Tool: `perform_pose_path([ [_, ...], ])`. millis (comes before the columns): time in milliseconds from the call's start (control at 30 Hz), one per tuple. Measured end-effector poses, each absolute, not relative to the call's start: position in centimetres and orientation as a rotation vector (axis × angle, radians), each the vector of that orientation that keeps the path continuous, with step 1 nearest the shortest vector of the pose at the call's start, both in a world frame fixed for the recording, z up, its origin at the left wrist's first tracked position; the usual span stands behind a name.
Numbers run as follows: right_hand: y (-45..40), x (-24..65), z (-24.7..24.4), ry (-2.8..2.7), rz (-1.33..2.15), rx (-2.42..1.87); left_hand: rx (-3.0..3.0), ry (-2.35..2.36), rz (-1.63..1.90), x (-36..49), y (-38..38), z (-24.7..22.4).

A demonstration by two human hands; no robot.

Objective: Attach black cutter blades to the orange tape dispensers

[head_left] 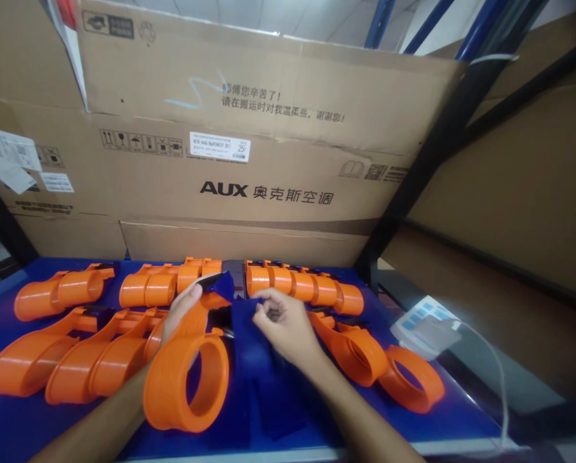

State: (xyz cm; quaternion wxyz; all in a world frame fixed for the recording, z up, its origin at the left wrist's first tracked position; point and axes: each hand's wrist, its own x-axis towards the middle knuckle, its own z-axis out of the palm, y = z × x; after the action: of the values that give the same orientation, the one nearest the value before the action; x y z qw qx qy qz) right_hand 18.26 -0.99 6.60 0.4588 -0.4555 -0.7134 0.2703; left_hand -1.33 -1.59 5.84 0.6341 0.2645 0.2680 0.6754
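My left hand (184, 307) is closed around an orange tape dispenser (165, 386), whose large open ring faces me. Its upper end carries a dark piece with blue material (224, 287) at the tip. To the right, my right hand (288, 328) has thumb and forefinger pinched together at the edge of a dark blue sheet (251, 347), which hangs down between my forearms. Whether the sheet joins the blue tip is hidden from me. More orange dispensers (75, 360) lie close to the left of my left hand.
Rows of orange dispensers (304, 286) stand along the back of the blue table surface (8, 283), with others (413, 379) at the right. Behind rises a cardboard panel (278, 238). A black post (403, 173) and a white device with a cable (427, 328) are at right.
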Motion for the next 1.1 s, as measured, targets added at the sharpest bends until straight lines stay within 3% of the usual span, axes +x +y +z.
perform_pose_path([
  [167, -0.2, 21.0, 8.4, -1.964, 0.423, -1.292, 0.636, 0.620, 1.480, -0.6, -2.7, 7.4],
  [467, -1.3, 21.4, 9.1, -2.388, 0.491, -1.216, 0.898, 0.741, 1.400, -0.7, -2.2, 5.6],
  [667, -1.1, 21.6, 9.4, -2.365, 0.396, -1.306, 0.992, 0.777, 1.355, -0.2, -2.4, 5.2],
  [867, -1.6, 20.8, 9.6, -2.248, 0.496, -1.104, 1.007, 0.800, 1.342, 0.6, -2.7, 5.3],
  [1100, -1.6, 19.3, 8.2, -2.242, 0.257, -1.128, 1.059, 0.833, 1.268, 0.8, -2.2, 4.3],
])
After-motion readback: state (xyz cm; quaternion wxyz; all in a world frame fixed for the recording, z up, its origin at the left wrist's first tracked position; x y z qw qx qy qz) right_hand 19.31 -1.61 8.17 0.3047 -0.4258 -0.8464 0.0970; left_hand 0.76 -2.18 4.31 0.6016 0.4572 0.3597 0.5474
